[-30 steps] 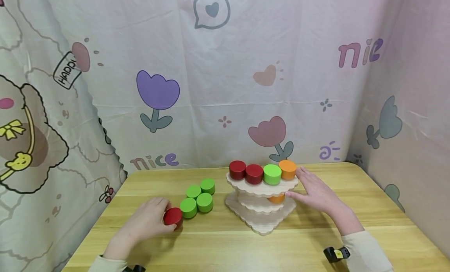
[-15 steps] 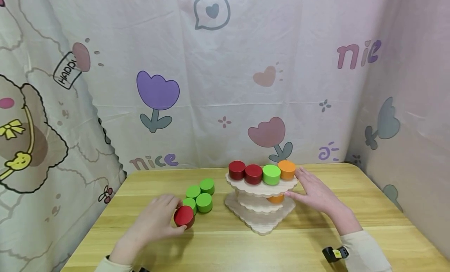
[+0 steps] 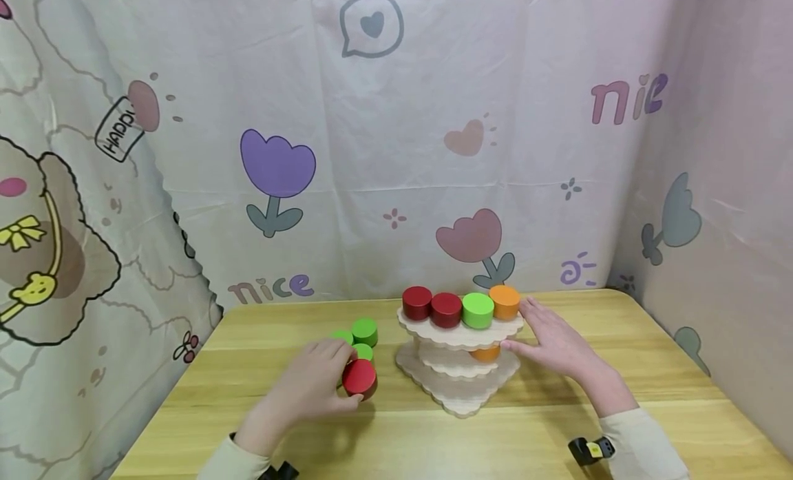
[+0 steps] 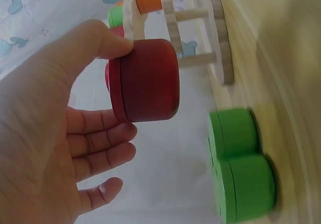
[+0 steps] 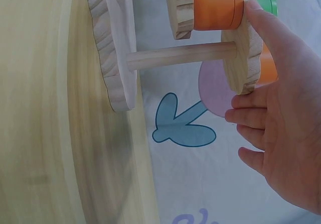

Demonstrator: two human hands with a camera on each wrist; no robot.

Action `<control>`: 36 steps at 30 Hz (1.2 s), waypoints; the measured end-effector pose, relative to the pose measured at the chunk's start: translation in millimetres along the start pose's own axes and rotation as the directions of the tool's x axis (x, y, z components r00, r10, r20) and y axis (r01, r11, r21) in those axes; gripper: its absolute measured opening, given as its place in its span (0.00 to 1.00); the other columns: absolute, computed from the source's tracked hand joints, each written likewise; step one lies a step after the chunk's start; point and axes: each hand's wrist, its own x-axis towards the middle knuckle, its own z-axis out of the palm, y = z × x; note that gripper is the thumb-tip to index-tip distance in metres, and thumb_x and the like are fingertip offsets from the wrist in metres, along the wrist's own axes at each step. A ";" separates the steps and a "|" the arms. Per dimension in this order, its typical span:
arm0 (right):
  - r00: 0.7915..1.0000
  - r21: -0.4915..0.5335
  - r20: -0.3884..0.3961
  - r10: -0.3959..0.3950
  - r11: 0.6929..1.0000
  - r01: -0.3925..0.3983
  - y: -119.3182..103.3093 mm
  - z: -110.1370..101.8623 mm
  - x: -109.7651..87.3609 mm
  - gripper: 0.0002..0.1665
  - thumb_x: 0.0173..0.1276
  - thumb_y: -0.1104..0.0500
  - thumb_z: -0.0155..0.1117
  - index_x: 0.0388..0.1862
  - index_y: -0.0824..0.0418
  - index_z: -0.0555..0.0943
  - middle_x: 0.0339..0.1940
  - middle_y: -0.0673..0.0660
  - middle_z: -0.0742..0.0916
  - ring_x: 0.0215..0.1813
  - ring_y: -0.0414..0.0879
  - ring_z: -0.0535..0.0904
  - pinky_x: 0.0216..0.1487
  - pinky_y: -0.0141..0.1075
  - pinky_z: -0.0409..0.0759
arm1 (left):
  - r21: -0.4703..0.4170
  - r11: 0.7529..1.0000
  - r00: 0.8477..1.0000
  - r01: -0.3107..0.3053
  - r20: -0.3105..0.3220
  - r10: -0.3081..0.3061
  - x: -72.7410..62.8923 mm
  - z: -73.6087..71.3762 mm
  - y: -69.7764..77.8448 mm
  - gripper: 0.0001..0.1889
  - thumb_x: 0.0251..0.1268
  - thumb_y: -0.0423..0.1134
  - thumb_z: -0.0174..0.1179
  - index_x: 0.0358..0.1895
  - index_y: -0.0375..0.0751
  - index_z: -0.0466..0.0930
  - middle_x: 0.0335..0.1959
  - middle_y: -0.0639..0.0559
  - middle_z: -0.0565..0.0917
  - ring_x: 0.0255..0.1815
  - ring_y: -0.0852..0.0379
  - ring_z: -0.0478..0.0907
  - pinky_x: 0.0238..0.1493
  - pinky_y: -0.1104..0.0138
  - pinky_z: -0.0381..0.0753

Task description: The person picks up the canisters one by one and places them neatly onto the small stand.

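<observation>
My left hand pinches a red round lidded tin between thumb and fingers. In the left wrist view the tin is off the table, thumb on its upper side. Behind it several green tins are partly covered by the hand. A pale wooden tiered stand with scalloped edges stands to the right. Its top tier bears two red tins, a green tin and an orange tin; another orange tin sits one tier lower. My right hand rests thumb and fingertips against the top tier's edge.
Everything stands on a wood-grain table. A white printed cloth hangs behind it and at both sides. Bare tabletop lies between the left hand and the stand's front corner.
My left hand has carried the red tin rightward, from beside the green tins to in front of them, nearer the stand. The right hand stays against the stand. The head view tilts slightly.
</observation>
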 end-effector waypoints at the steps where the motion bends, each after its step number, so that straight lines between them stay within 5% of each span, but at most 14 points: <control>1: 1.000 0.001 0.000 0.001 1.000 -0.001 0.0 0.1 0.1 0.59 0.62 0.27 0.55 0.74 0.72 0.58 0.76 0.71 0.62 0.77 0.68 0.54 0.73 0.62 0.55 | -0.002 1.000 1.000 -0.005 -0.003 0.005 3.1 0.5 2.3 0.27 0.39 0.59 0.69 0.40 0.47 0.76 0.35 0.60 0.75 0.40 0.62 0.72 0.41 0.65 0.71; 19: 1.000 -0.001 0.002 0.005 1.000 -0.005 0.3 0.5 0.8 0.58 0.62 0.28 0.56 0.74 0.71 0.59 0.76 0.70 0.62 0.77 0.67 0.54 0.73 0.61 0.55 | -0.039 0.999 0.997 -0.012 0.076 0.015 54.8 9.8 43.1 0.27 0.47 0.61 0.63 0.44 0.47 0.74 0.41 0.57 0.76 0.46 0.58 0.71 0.49 0.61 0.70; 36: 1.000 0.003 0.010 0.007 1.000 -0.007 0.7 -0.5 1.2 0.58 0.63 0.28 0.56 0.74 0.71 0.58 0.76 0.70 0.62 0.77 0.66 0.54 0.73 0.61 0.54 | 0.001 1.000 0.996 -0.021 0.090 0.021 75.1 19.2 70.7 0.26 0.49 0.62 0.61 0.45 0.49 0.72 0.39 0.57 0.75 0.47 0.56 0.71 0.46 0.61 0.68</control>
